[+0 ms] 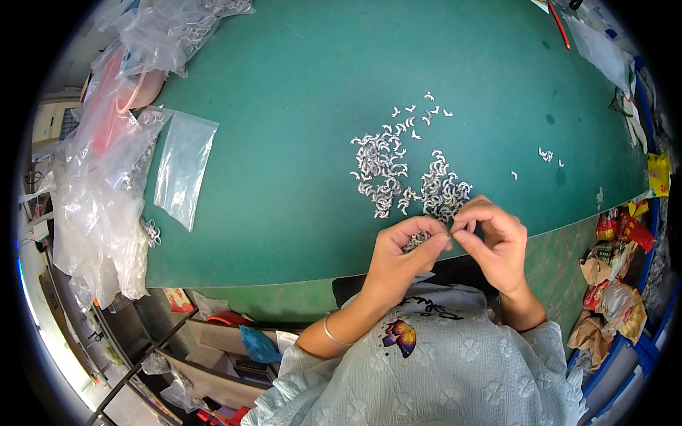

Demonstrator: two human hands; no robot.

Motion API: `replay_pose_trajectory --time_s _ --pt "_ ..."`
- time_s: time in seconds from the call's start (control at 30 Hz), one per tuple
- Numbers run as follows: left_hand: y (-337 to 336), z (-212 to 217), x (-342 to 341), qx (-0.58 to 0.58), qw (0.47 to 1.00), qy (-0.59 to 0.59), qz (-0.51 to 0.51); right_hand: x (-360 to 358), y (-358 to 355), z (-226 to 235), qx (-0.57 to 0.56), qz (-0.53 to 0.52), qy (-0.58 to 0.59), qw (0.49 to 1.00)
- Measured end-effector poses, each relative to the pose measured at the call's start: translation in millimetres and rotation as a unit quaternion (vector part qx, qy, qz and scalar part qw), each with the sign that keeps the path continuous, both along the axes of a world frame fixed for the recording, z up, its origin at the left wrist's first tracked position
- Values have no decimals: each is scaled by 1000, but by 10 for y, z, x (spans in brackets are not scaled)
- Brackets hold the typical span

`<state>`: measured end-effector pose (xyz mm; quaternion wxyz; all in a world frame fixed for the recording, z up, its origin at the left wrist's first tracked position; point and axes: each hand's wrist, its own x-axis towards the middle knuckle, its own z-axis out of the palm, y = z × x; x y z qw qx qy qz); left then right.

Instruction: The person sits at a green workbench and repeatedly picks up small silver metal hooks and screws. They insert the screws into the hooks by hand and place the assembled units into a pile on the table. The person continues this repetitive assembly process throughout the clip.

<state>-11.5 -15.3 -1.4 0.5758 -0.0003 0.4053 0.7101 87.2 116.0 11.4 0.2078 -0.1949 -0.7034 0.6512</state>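
At the table's near edge, my left hand (398,261) is curled round several small curved silver-grey metal pieces (416,241). Its thumb and forefinger meet the fingertips of my right hand (499,245), which pinches something too small to make out. Just beyond both hands lies a loose heap of the same crescent-shaped pieces (442,186), and a second heap (380,160) spreads to its left. A few single pieces (428,96) are scattered farther out. More lie in a small cluster (545,154) to the right.
A flat clear plastic bag (186,170) lies on the green table (284,142). Bulky clear bags (99,206) and a pink basket (147,89) crowd the left edge. A red pencil (559,27) is at the far right. Crumpled wrappers (621,305) are piled beside the table.
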Motion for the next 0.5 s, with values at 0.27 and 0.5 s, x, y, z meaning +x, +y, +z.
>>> replay_pose_trajectory --time_s 0.27,0.5 --pt "1 -34 -28 64 990 -124 4 -47 264 -149 327 -97 -124 932" --pt "13 -31 4 18 997 -71 15 -70 241 -257 343 -56 -78 935"
